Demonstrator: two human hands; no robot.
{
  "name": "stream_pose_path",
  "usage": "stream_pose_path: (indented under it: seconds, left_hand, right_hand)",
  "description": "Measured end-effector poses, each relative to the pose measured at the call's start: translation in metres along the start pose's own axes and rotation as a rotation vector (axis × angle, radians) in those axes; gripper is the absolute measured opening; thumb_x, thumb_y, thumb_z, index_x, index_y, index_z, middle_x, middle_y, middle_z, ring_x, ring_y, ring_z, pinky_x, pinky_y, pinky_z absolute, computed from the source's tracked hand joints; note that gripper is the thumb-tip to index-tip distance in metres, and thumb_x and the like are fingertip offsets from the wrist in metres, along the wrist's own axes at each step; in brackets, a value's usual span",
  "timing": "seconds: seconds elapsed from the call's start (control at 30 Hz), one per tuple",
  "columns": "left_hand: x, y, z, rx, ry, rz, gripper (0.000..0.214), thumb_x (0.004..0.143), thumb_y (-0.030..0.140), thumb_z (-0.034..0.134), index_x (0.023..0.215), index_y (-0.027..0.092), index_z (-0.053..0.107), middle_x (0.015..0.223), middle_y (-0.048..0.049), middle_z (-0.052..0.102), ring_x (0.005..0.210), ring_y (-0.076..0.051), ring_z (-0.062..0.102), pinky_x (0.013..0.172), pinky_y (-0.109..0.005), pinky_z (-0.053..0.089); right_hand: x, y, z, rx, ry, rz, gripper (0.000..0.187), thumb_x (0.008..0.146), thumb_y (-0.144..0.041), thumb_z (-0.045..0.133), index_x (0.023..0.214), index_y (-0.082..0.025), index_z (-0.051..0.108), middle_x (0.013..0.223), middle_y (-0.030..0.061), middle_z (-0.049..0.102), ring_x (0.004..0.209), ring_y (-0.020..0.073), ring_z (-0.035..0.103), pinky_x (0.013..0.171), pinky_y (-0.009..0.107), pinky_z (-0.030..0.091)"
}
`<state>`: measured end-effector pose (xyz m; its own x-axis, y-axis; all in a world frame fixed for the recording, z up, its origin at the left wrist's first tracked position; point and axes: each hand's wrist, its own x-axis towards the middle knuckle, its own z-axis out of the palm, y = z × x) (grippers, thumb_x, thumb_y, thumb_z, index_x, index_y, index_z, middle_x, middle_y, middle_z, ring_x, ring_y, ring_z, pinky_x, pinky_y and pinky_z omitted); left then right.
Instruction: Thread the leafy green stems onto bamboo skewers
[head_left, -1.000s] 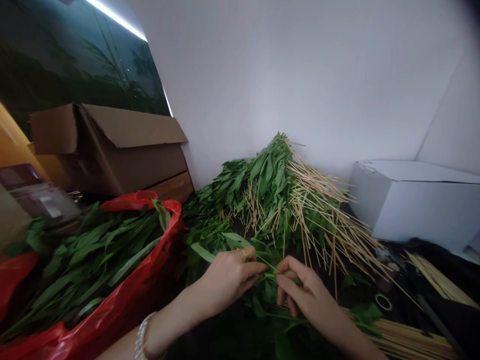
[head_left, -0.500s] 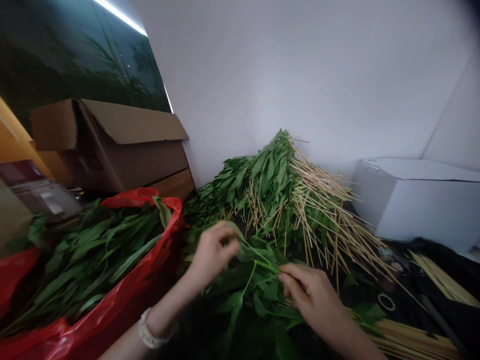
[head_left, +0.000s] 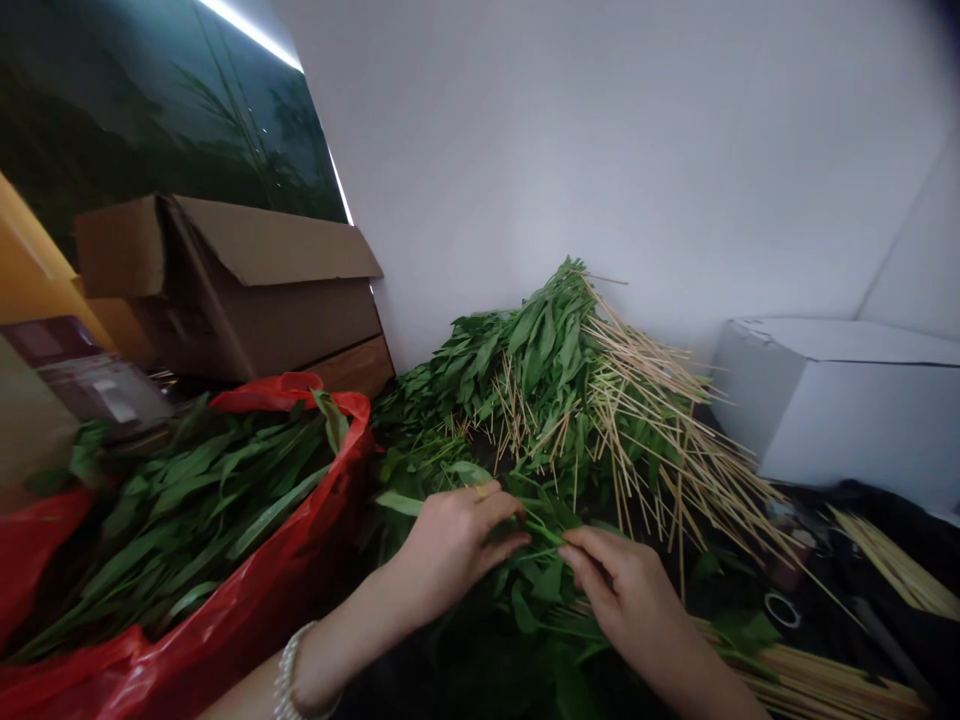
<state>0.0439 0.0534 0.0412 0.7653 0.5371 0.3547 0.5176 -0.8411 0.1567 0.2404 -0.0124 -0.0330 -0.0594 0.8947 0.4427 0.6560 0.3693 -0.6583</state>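
Low in the middle, my left hand (head_left: 459,528) pinches a leafy green stem (head_left: 541,528), thumb and fingers closing around it. Close by on the right, my right hand (head_left: 616,572) grips the same stem between thumb and forefinger. Long leaves stick out to the left past my left knuckles. More loose green leaves (head_left: 536,590) lie under both hands. Behind them rises a heap of leafy greens (head_left: 540,340), with many thin wooden sticks (head_left: 660,400) fanning out of it to the right.
At left stands a red plastic bag (head_left: 300,520) full of leafy stems, with an open cardboard box (head_left: 292,310) behind it. A white box (head_left: 847,400) sits at right. Bare sticks (head_left: 825,680) and a roll of tape (head_left: 782,610) lie at the lower right.
My left hand has moved right and down, close to my right hand, and now pinches the leafy stem. My right hand keeps its grip, nearly in place.
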Motion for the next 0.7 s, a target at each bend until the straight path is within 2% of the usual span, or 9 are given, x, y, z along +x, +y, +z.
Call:
stream_pose_path:
  seconds: [0.17, 0.3, 0.43, 0.5, 0.57, 0.63, 0.7]
  left_hand:
    - [0.003, -0.005, 0.014, 0.290, -0.058, 0.158, 0.013, 0.093, 0.022, 0.049, 0.090, 0.018, 0.060, 0.078, -0.0018, 0.061, 0.070, -0.016, 0.059, 0.058, -0.025, 0.040]
    - [0.004, -0.008, 0.017, 0.378, -0.066, 0.301, 0.014, 0.093, 0.018, 0.045, 0.084, 0.017, 0.056, 0.074, -0.0014, 0.057, 0.066, -0.016, 0.056, 0.057, -0.026, 0.040]
    - [0.002, -0.007, 0.019, 0.371, -0.092, 0.335, 0.010, 0.086, 0.018, 0.052, 0.076, 0.018, 0.052, 0.072, -0.0016, 0.056, 0.065, -0.017, 0.054, 0.056, -0.026, 0.041]
    - [0.001, -0.005, 0.019, 0.294, -0.098, 0.287, 0.010, 0.082, 0.017, 0.054, 0.072, 0.019, 0.052, 0.070, -0.0012, 0.055, 0.064, -0.016, 0.054, 0.057, -0.025, 0.040]
    - [0.002, -0.006, 0.018, 0.139, -0.079, 0.177, 0.010, 0.078, 0.014, 0.053, 0.069, 0.018, 0.053, 0.068, -0.0003, 0.055, 0.063, -0.015, 0.053, 0.057, -0.024, 0.039]
    - [0.004, -0.014, 0.012, -0.082, -0.015, 0.002, 0.011, 0.075, 0.012, 0.049, 0.066, 0.017, 0.054, 0.065, 0.0007, 0.054, 0.062, -0.013, 0.052, 0.058, -0.022, 0.038]
    - [0.007, -0.030, 0.000, -0.309, 0.111, -0.204, 0.015, 0.076, 0.013, 0.044, 0.064, 0.017, 0.053, 0.062, 0.0017, 0.052, 0.061, -0.012, 0.050, 0.057, -0.022, 0.038]
  right_hand:
    - [-0.001, -0.005, -0.001, 0.001, -0.043, -0.011, 0.026, 0.097, -0.032, 0.038, 0.083, -0.022, 0.057, 0.071, 0.0005, 0.058, 0.065, 0.0149, 0.056, 0.062, 0.027, 0.039]
    - [0.000, -0.008, -0.001, 0.016, -0.054, -0.009, 0.025, 0.097, -0.030, 0.039, 0.080, -0.022, 0.056, 0.070, 0.0001, 0.058, 0.065, 0.0147, 0.055, 0.061, 0.027, 0.038]
    - [0.000, -0.010, 0.000, 0.027, -0.117, -0.021, 0.023, 0.096, -0.028, 0.038, 0.084, -0.022, 0.057, 0.076, 0.0009, 0.060, 0.071, 0.0156, 0.057, 0.065, 0.027, 0.039]
    - [0.000, -0.011, 0.000, 0.052, -0.138, -0.031, 0.023, 0.096, -0.026, 0.037, 0.084, -0.022, 0.056, 0.076, 0.0006, 0.060, 0.071, 0.0153, 0.057, 0.066, 0.027, 0.039]
    - [0.000, -0.012, 0.000, 0.103, -0.158, -0.018, 0.026, 0.096, -0.027, 0.036, 0.077, -0.022, 0.053, 0.070, -0.0006, 0.057, 0.065, 0.0142, 0.055, 0.063, 0.026, 0.039]
    - [0.000, -0.011, -0.003, 0.182, -0.183, 0.023, 0.030, 0.096, -0.029, 0.035, 0.071, -0.022, 0.051, 0.064, -0.0020, 0.055, 0.058, 0.0126, 0.053, 0.058, 0.025, 0.038]
    - [0.001, -0.009, -0.006, 0.284, -0.197, 0.095, 0.030, 0.096, -0.033, 0.037, 0.072, -0.022, 0.051, 0.062, -0.0029, 0.054, 0.052, 0.0113, 0.052, 0.053, 0.023, 0.037]
